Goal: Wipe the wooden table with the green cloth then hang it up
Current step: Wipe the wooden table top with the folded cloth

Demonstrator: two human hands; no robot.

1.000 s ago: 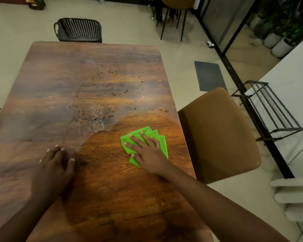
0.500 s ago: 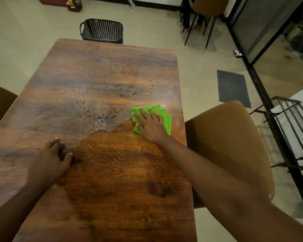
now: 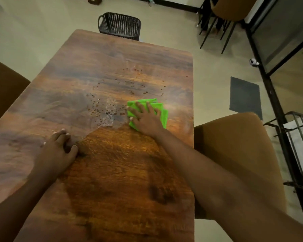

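The wooden table (image 3: pixel 112 180) fills the view. A folded green cloth (image 3: pixel 162 113) lies on it right of centre, near the right edge. My right hand (image 3: pixel 145 117) presses flat on the cloth with straight, spread fingers. Just left of the cloth is a patch of wet smears and brown droplets (image 3: pixel 108 110), and more droplets dot the wood beyond it. My left hand (image 3: pixel 57 151) rests on the bare table at the left, fingers slightly bent, holding nothing.
A tan padded chair (image 3: pixel 238 154) stands against the table's right edge, and another chair (image 3: pixel 3 88) at the left. A black mesh basket (image 3: pixel 120 25) sits on the floor past the far end. A black metal rack (image 3: pixel 297 145) stands at far right.
My right hand has slid the green cloth away from me along the right side of the table, up to the droplet patch. My left hand has stayed in place.
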